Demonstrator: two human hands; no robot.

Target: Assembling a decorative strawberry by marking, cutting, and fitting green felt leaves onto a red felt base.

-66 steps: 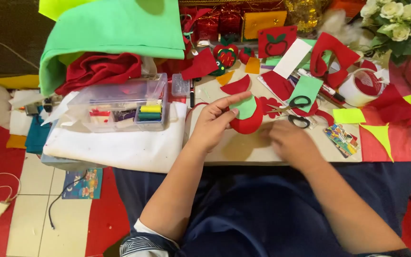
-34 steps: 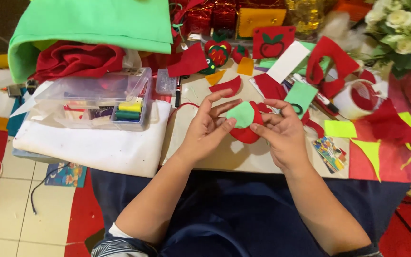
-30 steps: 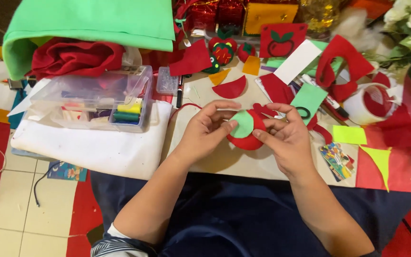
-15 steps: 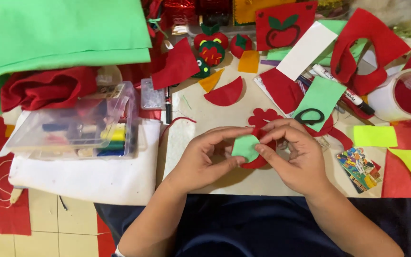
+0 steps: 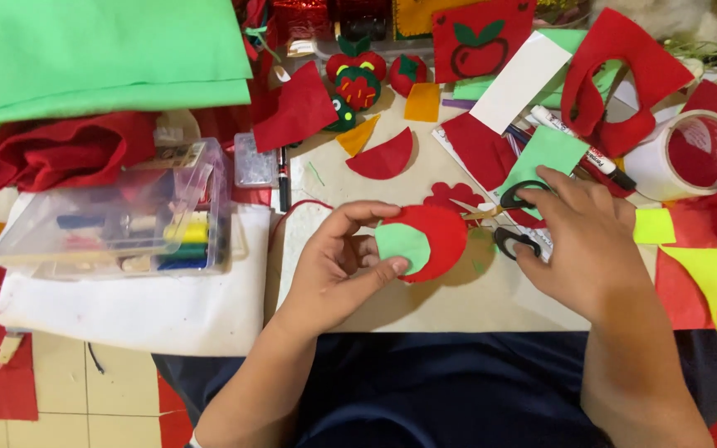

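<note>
Since a moment ago the right hand (image 5: 582, 241) has left the red disc (image 5: 429, 241), now covering half-hidden scissors (image 5: 512, 220) beside it. Left hand (image 5: 338, 265) pinches disc and green patch (image 5: 402, 246); bare board just below the disc.

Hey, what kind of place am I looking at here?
Probably a home craft table for felt work: felt sheets, scissors and a clear supply box crowd it, and finished felt fruits sit at the back.

Clear plastic storage box (image 5: 114, 217) at left, small clear ridged case (image 5: 254, 161) just beside it.
</note>
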